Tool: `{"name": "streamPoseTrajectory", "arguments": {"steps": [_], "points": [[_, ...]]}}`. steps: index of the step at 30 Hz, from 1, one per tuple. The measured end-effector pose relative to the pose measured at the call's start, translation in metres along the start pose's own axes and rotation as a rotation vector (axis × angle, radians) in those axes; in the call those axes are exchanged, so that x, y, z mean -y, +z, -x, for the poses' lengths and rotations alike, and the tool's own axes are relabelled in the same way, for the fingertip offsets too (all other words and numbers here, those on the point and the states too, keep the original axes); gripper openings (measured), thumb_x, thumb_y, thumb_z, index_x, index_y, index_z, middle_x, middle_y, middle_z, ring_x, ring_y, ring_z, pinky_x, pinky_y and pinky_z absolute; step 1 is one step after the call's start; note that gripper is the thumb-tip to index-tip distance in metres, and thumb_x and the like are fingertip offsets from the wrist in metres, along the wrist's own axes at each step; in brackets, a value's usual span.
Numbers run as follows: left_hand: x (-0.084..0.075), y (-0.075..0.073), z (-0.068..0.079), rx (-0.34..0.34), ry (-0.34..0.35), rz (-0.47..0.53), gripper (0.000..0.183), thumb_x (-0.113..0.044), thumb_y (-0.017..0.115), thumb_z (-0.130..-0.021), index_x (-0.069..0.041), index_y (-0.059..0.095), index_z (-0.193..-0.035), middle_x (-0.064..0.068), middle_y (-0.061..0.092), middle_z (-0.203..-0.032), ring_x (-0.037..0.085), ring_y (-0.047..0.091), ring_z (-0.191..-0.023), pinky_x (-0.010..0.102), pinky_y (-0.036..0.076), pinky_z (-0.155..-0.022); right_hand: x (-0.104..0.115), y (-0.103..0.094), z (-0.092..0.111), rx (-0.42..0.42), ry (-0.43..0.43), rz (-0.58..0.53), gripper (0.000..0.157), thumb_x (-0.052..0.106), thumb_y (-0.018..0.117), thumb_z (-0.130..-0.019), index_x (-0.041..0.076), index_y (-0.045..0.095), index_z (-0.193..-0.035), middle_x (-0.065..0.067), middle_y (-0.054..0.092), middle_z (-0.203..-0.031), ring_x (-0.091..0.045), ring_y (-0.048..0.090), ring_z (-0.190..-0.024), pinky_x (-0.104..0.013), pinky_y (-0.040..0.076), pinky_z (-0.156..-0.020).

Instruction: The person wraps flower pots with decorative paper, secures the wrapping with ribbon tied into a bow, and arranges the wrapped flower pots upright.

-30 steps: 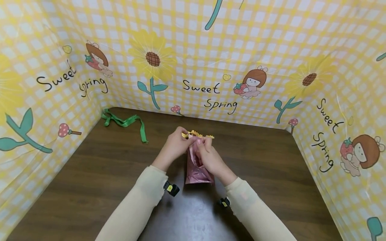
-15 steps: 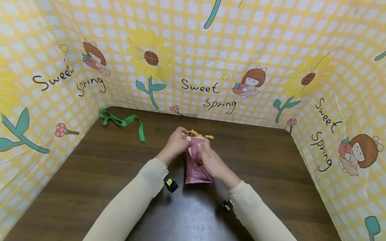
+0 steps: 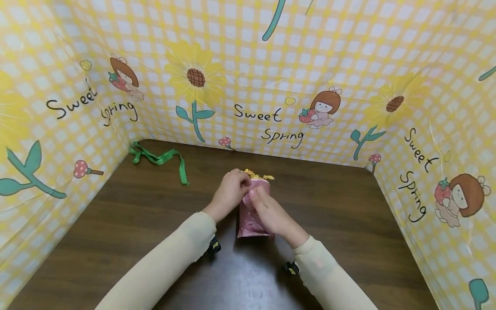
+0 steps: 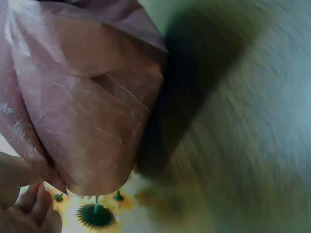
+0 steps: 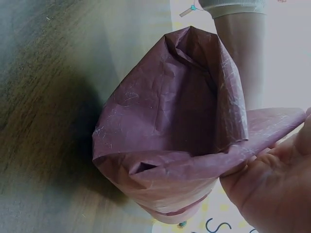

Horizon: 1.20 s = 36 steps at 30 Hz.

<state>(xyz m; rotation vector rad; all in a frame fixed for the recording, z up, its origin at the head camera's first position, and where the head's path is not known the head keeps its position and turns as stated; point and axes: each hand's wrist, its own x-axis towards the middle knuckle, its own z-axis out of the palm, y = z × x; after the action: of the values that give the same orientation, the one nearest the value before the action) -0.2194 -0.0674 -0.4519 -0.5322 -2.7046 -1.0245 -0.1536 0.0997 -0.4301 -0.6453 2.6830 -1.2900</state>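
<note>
Mauve-pink wrapping paper (image 3: 252, 221) lies upright in front of me, wrapped around small yellow flowers (image 3: 253, 174) whose heads show past its far edge. In the left wrist view a green-backed flower (image 4: 95, 216) sticks out below the paper. My left hand (image 3: 228, 191) pinches the paper at its upper left edge. Lower on the right side, my right hand (image 3: 273, 213) grips the paper with the thumb on top. Seen by the right wrist camera, the paper's near end (image 5: 141, 121) gapes like a wide pouch, and that hand (image 5: 277, 189) holds a pulled-out edge of it.
A tangle of green ribbon (image 3: 159, 157) lies at the back left of the dark wooden table (image 3: 329, 198). Yellow checked cloth (image 3: 248, 77) with printed flowers walls the table at the back and both sides.
My left hand has come slightly down and right with its pinched edge. The gap along the paper's front has been drawn together, and a smooth paper layer now covers it. The ribbon stays put.
</note>
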Motion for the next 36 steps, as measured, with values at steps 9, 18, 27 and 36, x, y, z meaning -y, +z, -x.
{"name": "streamPoseTrajectory", "arguments": {"steps": [9, 18, 27, 36], "points": [[-0.013, -0.024, 0.005, 0.366, 0.105, -0.103, 0.012, -0.011, 0.071, -0.095, -0.017, 0.077, -0.104, -0.001, 0.071, -0.089, 0.013, 0.061, -0.081, 0.032, 0.052, -0.078, 0.001, 0.002, 0.007, 0.007, -0.06, -0.066, 0.03, 0.034, 0.033, -0.113, 0.012, 0.05, -0.102, 0.0, 0.047, -0.09, -0.015, 0.049, -0.084, -0.028, 0.04, -0.075], [-0.024, -0.027, 0.012, 0.399, 0.157, -0.108, 0.02, -0.012, 0.073, -0.095, -0.015, 0.077, -0.114, 0.0, 0.074, -0.096, 0.012, 0.059, -0.079, 0.029, 0.051, -0.075, -0.005, -0.003, 0.022, 0.01, -0.104, -0.134, 0.03, 0.032, 0.037, -0.112, 0.009, 0.055, -0.119, -0.008, 0.065, -0.117, -0.018, 0.061, -0.111, -0.037, 0.048, -0.099], [-0.03, -0.026, 0.01, 0.378, 0.285, -0.178, 0.008, -0.01, 0.079, -0.09, -0.015, 0.076, -0.095, 0.0, 0.064, -0.097, 0.013, 0.058, -0.089, 0.029, 0.052, -0.079, -0.009, -0.011, 0.038, -0.02, -0.097, -0.121, 0.026, 0.029, 0.057, -0.106, 0.016, 0.061, -0.128, -0.002, 0.07, -0.099, -0.01, 0.063, -0.07, -0.031, 0.054, -0.074], [-0.035, -0.028, 0.005, 0.446, 0.352, -0.189, 0.012, -0.001, 0.077, -0.089, -0.012, 0.08, -0.094, -0.001, 0.07, -0.095, 0.012, 0.065, -0.091, 0.028, 0.056, -0.081, -0.012, -0.013, 0.06, -0.119, -0.204, 0.172, 0.025, 0.015, 0.079, -0.091, 0.013, 0.066, -0.113, 0.003, 0.063, -0.099, -0.011, 0.062, -0.086, -0.028, 0.055, -0.077]]}}
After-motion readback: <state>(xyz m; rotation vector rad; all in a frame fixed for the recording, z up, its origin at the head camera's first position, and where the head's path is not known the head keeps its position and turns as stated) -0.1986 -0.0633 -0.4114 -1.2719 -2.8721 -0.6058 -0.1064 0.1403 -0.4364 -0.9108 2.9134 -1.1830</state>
